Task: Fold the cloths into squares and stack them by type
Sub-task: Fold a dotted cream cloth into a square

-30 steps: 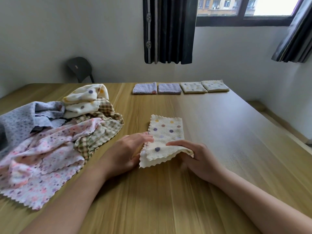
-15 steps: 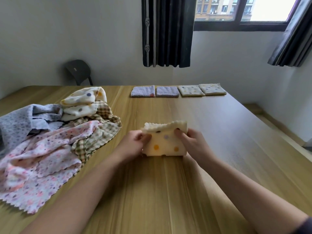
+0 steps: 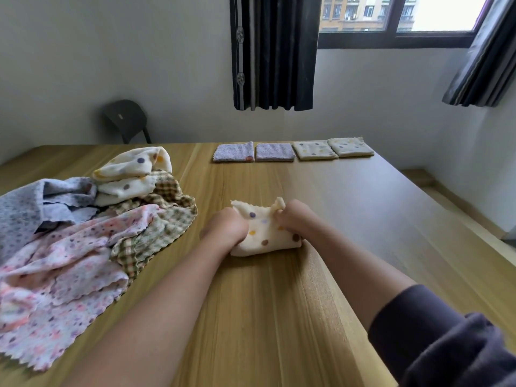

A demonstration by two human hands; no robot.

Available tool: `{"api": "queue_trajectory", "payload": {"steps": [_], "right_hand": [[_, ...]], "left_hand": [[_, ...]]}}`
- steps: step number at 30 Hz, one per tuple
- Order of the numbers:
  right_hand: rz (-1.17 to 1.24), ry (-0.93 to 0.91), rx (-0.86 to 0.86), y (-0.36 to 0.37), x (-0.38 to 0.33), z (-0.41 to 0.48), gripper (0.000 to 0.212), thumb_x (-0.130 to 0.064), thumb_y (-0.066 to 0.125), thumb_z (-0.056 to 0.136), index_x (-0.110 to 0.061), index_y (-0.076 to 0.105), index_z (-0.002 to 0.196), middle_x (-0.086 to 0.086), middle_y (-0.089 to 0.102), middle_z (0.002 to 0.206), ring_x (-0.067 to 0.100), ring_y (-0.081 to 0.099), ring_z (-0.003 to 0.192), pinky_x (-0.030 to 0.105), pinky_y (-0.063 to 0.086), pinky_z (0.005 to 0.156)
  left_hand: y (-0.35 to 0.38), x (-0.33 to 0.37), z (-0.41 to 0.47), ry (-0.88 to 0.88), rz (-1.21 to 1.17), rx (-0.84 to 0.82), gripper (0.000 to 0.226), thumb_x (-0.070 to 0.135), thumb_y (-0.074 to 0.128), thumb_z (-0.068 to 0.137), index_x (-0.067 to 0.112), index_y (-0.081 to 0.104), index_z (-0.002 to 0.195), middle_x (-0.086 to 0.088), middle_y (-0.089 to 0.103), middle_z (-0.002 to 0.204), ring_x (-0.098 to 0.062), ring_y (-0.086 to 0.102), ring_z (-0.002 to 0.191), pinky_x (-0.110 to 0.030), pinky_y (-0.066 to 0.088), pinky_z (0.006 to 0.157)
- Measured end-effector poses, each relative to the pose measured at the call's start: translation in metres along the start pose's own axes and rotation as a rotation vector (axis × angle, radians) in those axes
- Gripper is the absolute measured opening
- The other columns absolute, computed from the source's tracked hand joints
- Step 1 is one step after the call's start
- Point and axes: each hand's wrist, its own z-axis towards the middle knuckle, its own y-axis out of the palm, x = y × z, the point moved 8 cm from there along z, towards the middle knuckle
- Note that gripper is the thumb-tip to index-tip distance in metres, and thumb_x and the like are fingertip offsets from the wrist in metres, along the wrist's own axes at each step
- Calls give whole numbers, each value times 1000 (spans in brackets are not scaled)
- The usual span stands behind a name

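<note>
place: home room | cues: wooden table (image 3: 363,208); curtained window (image 3: 396,37); apartment block outside (image 3: 354,12); dark chair (image 3: 127,118)

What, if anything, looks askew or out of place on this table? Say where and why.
The cream dotted cloth gripped by the left hand and right hand is bunched, one top corner poking up. At the far edge, the folded squares lie side by side rather than stacked. The heap of unfolded cloths is unsorted.
</note>
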Motion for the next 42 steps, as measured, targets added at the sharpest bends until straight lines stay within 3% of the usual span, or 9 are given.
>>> {"api": "queue_trajectory", "payload": {"steps": [5,10,17,21,24,28,32,39,42], "right_hand": [[-61,29,-26,1,-2,6,34,-26,48,96,3,55,113,15,60,91,28,58,67,34,51,64],[369,20,-210,6,14,7,56,-54,38,96,-4,55,115,15,64,94,27,65,77,34,54,70],[441,-9,-400,-4,33,-21,38,-45,43,98,-9,53,101,10,61,76,15,55,59,22,46,56],[302,-71,-76,-24,39,-19,24,-25,46,97,-7,57,107,10,67,80,18,57,61,25,46,53],[157,-431,395,-47,18,-30,23,-17,48,95,-12,61,114,9,68,108,24,64,92,33,48,79],[-204,-721,148,7,5,-35,42,-24,36,102,-20,39,143,-2,37,151,17,26,143,40,22,114],[-361,-661,95,15,25,-28,51,-40,24,103,-28,18,152,-15,9,158,9,-6,146,45,-4,119],[-623,-617,511,-19,16,-53,41,-44,30,100,-23,63,110,-3,61,118,20,46,124,50,0,118],[-393,-788,460,-14,1,-59,36,-35,41,99,-20,57,127,-2,48,142,18,35,137,38,8,117]], "left_hand": [[-20,41,-29,372,347,469,34,21,44,94,11,39,126,-11,50,128,-27,48,119,-36,38,89],[42,30,-8,432,273,-59,60,42,20,102,13,6,152,-8,-3,160,-20,-4,147,-39,-2,118],[46,29,-9,420,364,-72,62,51,20,98,30,-3,152,-12,-14,158,-24,-13,146,-47,-11,114],[48,28,-12,436,378,-60,67,58,22,95,33,-3,151,-13,-14,158,-25,-13,146,-49,-12,113],[45,30,-13,479,300,-2,68,53,27,96,26,0,152,-13,-10,159,-24,-12,146,-46,-11,114],[35,23,-17,536,226,78,68,42,26,94,16,3,152,-8,-8,160,-16,-11,146,-41,-12,116],[30,1,-12,505,305,86,70,57,25,94,23,8,153,-4,-7,160,-14,-10,146,-46,-11,115],[3,-17,-11,356,171,341,57,42,37,99,17,26,148,-9,9,159,-23,6,147,-41,11,118],[-2,-18,-12,356,112,392,51,31,35,100,15,27,148,-10,16,158,-24,11,146,-41,13,117]]}}
